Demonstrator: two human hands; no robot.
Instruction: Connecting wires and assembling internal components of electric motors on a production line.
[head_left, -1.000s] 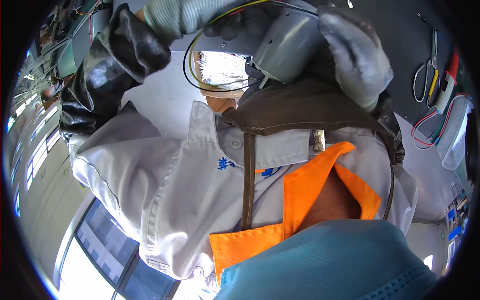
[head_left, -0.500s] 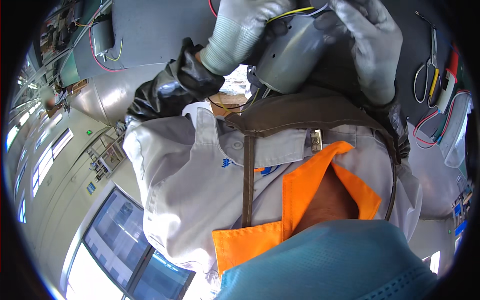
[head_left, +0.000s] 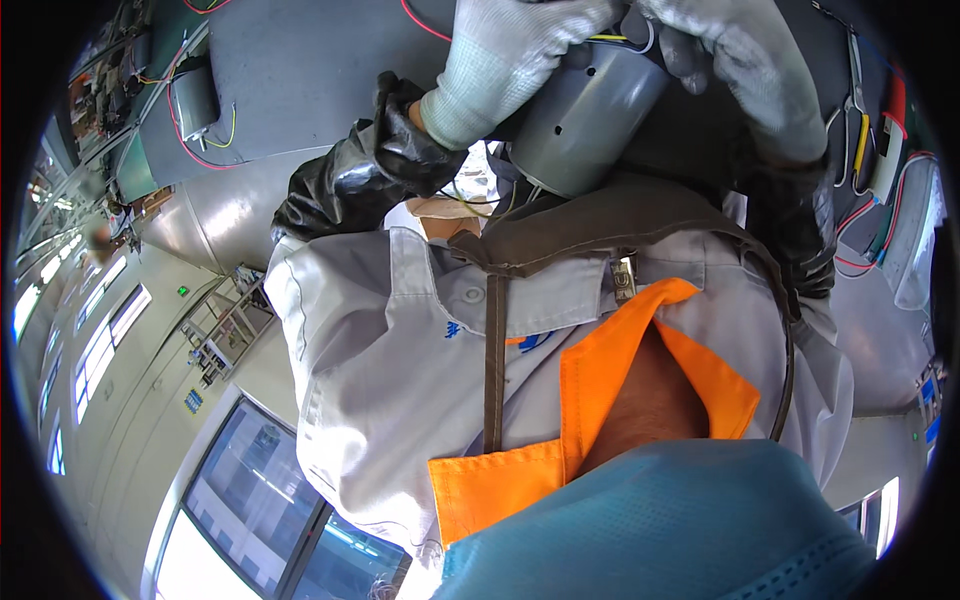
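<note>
Well left of the grey cylinder [head_left: 592,122]: a wired second cylinder [head_left: 196,102]. At the grey cylinder's upper left, overlapping in view: gloved left hand [head_left: 515,60], the nearer one, fingers curled by the yellow wire [head_left: 608,37]; cannot tell if gripping. Below and between both hands: grey cylinder's long axis, slanting up rightward. At its upper right: right hand [head_left: 750,65], grip also unclear.

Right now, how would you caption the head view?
Gloved left hand and right hand close to a yellow wire beside a grey cylinder, a second cylinder at left.
</note>
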